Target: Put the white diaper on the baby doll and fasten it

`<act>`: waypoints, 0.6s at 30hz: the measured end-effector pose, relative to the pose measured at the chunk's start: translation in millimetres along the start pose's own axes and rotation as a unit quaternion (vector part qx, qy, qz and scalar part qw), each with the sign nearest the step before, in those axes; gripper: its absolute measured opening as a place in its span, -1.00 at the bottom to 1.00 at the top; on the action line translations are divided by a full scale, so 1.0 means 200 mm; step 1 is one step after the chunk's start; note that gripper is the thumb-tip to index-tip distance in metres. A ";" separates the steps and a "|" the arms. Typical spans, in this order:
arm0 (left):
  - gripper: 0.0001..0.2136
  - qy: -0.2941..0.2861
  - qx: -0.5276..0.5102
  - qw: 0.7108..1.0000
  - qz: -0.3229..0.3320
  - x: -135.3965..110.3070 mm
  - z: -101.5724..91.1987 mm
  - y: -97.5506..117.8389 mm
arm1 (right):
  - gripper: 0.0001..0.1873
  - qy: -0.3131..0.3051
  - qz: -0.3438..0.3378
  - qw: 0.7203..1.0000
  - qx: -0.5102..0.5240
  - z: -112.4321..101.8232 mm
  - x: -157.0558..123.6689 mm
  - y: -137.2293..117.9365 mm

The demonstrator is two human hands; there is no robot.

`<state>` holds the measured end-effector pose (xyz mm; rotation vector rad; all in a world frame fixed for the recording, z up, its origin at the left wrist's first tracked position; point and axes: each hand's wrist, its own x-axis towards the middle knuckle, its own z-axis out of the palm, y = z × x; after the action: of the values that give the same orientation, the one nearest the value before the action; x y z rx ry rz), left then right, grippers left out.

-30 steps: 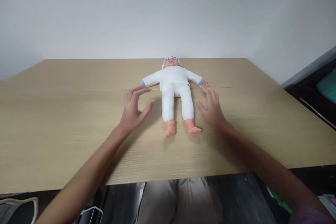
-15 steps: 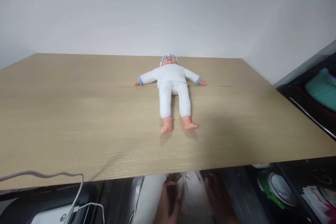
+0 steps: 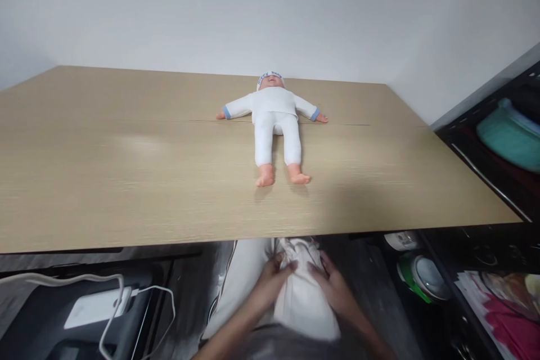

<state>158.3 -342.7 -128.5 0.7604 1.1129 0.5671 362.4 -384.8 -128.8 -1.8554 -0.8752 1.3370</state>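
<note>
Below the table's front edge, over the lap, my left hand (image 3: 274, 281) and my right hand (image 3: 331, 284) grip a white cloth bag (image 3: 306, 304) from its two sides. Its far end looks gathered, like a drawstring pouch; what may be inside is hidden. The fingers of both hands are curled into the fabric, partly out of sight. On the wooden table (image 3: 139, 191) a baby doll (image 3: 275, 104) lies on its back, arms spread, feet toward me. It wears a white top and trousers with blue cuffs and a lettered white headband. Neither hand touches it.
At lower left, a white device (image 3: 97, 308) with a white cable (image 3: 63, 280) rests on a black surface. A dark shelf on the right holds a teal item (image 3: 508, 135). Lower right are a green-and-clear round container (image 3: 428, 275) and pink cloth (image 3: 510, 320). A wall stands behind the table.
The view has tipped downward, so the table and doll sit higher in the picture. Both hands and the white cloth bag between them have come more clearly into view.
</note>
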 end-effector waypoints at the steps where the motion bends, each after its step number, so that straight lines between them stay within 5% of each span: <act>1: -0.17 0.006 0.006 1.000 0.018 -0.12 0.01 -0.01 | -0.13 -0.003 -0.021 1.000 0.005 -0.04 -0.10 0.00; 4: -0.14 0.025 0.026 0.996 0.078 -0.49 0.04 -0.04 | -0.25 0.012 -0.115 0.993 0.000 -0.13 -0.38 -0.01; 7: -0.16 0.072 0.008 0.992 0.106 -0.70 0.07 0.00 | -0.38 -0.041 -0.236 0.971 -0.006 -0.12 -0.50 -0.11; 10: -0.28 0.141 -0.045 0.979 0.143 -0.67 0.08 0.14 | -0.61 -0.054 -0.293 0.954 -0.009 -0.02 -0.47 -0.33; 13: -0.32 0.145 -0.097 0.970 0.170 -0.55 0.06 0.30 | -0.78 -0.039 -0.301 0.953 -0.009 0.10 -0.41 -0.53; 18: -0.30 0.081 -0.242 0.962 0.092 -0.44 0.00 0.38 | -0.64 -0.049 -0.263 0.963 -0.017 0.20 -0.33 -0.59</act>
<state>125.3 -359.7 -18.8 0.3944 0.9992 1.0309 292.9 -369.7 -6.8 -1.4410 -1.3365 1.0824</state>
